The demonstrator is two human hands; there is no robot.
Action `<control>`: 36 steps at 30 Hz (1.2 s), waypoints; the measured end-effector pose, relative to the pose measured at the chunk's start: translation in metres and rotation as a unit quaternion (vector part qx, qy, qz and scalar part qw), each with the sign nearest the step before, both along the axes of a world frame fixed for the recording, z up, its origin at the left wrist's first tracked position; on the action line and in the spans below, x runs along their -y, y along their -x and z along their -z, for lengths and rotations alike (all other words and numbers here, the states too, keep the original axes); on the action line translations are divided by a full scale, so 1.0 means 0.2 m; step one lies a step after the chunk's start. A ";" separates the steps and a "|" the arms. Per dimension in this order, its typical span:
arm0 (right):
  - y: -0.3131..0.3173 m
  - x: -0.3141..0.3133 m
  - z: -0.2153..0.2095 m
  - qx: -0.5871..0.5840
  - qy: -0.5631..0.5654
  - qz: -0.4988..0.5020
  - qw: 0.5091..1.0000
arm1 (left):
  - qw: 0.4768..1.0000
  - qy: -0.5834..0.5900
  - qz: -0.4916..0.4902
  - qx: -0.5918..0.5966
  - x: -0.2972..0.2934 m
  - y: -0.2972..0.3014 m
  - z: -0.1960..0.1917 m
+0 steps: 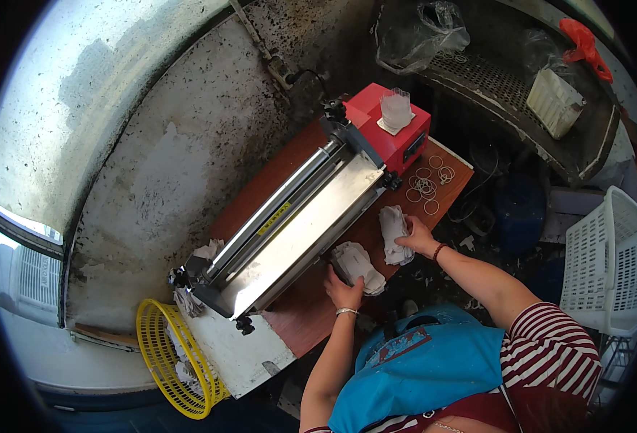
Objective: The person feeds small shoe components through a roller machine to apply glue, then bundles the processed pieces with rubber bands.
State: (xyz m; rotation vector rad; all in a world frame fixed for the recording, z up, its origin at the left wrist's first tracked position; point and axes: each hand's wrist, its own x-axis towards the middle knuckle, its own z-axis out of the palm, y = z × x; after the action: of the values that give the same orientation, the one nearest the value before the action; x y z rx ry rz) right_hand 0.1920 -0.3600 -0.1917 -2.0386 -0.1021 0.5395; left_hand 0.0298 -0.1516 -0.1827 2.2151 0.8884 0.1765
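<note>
My left hand (344,291) is wrapped around the near end of a stack of white, paper-like pieces (354,261) with uneven edges, at the table's front edge. Its thumb and fingers press on opposite sides of that stack. To the right, my right hand (419,239) grips the side of a second, narrower white stack (392,225); some of its fingers are hidden. The stacks lie close together on the brown tabletop (318,315), in front of a roller machine (308,224) with a metal feed plate and a red housing.
Several pale rings (422,189) lie right of the machine. A clear cup (396,110) stands on its red housing. A yellow basket (145,339) with white scraps is at the left, a white crate (593,252) at the right. A dark perforated shelf (470,76) holds plastic bags.
</note>
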 end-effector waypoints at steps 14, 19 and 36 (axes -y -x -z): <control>0.15 0.00 -0.16 -0.214 -0.267 0.080 0.936 | 0.920 -0.182 0.340 0.073 0.11 0.04 -0.23; 0.33 -0.01 -0.38 -0.218 -0.388 -0.007 0.896 | 0.848 0.512 0.089 0.105 0.20 -0.09 -0.33; 0.47 0.03 -0.61 0.332 -0.084 -0.131 0.930 | 0.780 0.601 0.143 0.098 0.20 0.05 -0.55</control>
State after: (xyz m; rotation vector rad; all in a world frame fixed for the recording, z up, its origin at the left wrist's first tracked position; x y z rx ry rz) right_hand 0.0975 -0.3658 -0.0692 -1.9670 -0.8059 -0.0273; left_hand 0.0207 -0.1907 -0.0723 1.0438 0.3194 -0.2566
